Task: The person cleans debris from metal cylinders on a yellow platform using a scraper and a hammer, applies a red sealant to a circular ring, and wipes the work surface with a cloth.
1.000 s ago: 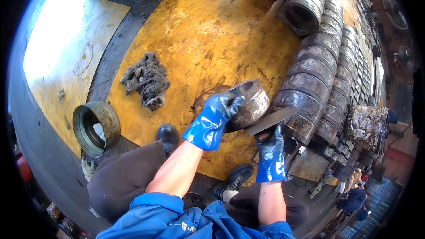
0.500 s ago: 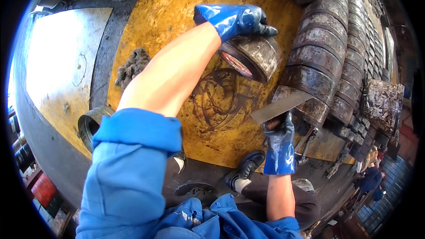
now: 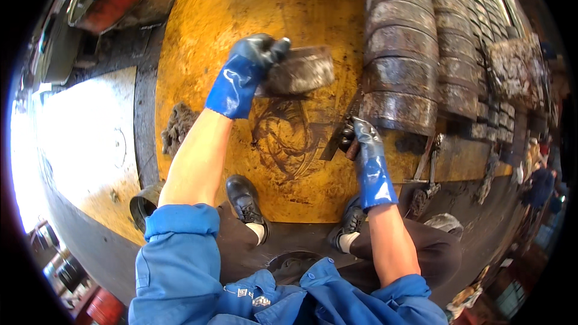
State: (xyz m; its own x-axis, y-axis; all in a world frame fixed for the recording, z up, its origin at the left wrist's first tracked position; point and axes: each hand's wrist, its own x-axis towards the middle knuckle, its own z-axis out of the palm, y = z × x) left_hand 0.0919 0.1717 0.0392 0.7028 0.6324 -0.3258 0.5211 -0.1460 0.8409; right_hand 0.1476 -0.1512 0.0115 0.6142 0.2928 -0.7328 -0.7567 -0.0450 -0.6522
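My left hand (image 3: 251,63), in a blue and dark rubber glove, is closed around the left end of a short metal cylinder (image 3: 303,72). The cylinder is grimy, grey-brown and smeared by motion; its open end is hidden. Lower to the right, my right hand (image 3: 368,138) wears the same kind of glove. It grips the brown handle (image 3: 353,150) of a flat steel trowel, whose dark blade (image 3: 333,144) slants beside the fingers. Beneath both hands lies a stained yellow board (image 3: 253,144) with dark greasy smears.
Rows of similar metal cylinders (image 3: 400,78) lie at the right. A grey rag (image 3: 179,127) sits on the board's left side. A metal ring (image 3: 144,204) stands at lower left. Tongs-like tools (image 3: 428,168) hang near the right front edge. My shoes (image 3: 245,198) are at the board's near edge.
My left hand has moved left and slightly down with the cylinder, which has turned to show its side. My right hand has shifted up and left, and the trowel blade now points downward.
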